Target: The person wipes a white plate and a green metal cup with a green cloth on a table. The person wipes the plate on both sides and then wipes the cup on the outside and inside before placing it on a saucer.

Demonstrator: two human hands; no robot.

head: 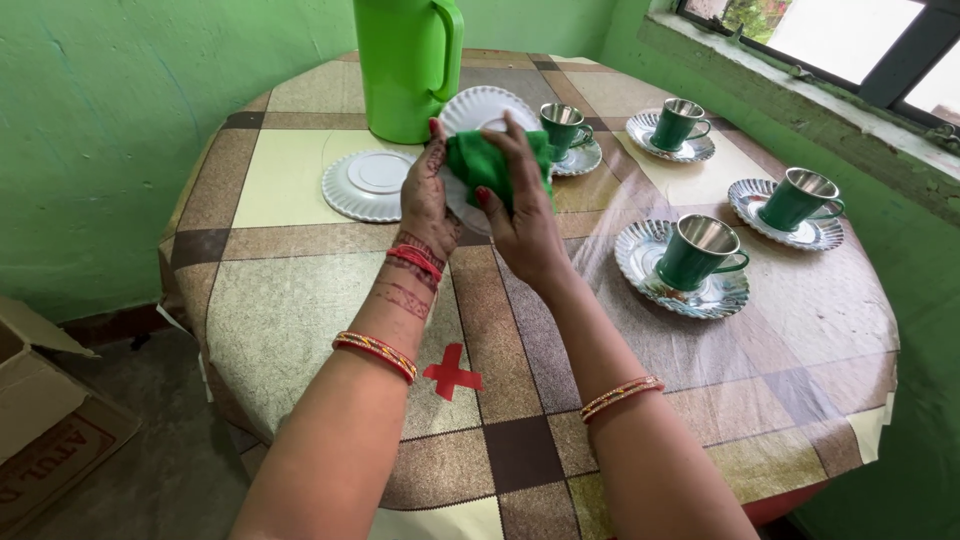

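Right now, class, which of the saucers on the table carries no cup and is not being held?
The white saucer lying flat left of the green jug. The four silvery saucers each carry a green cup, and the other white saucer is held up and wiped.

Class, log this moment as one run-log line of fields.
left hand: holds white saucer | right hand: presses green cloth on it | nearby: green jug, four cups on saucers

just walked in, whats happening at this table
A person is wiping a white saucer with a green cloth. The left hand holds the saucer tilted up off the round table, and the right hand presses the cloth against it. Another bare saucer lies by a green jug. Four green cups sit on saucers to the right.
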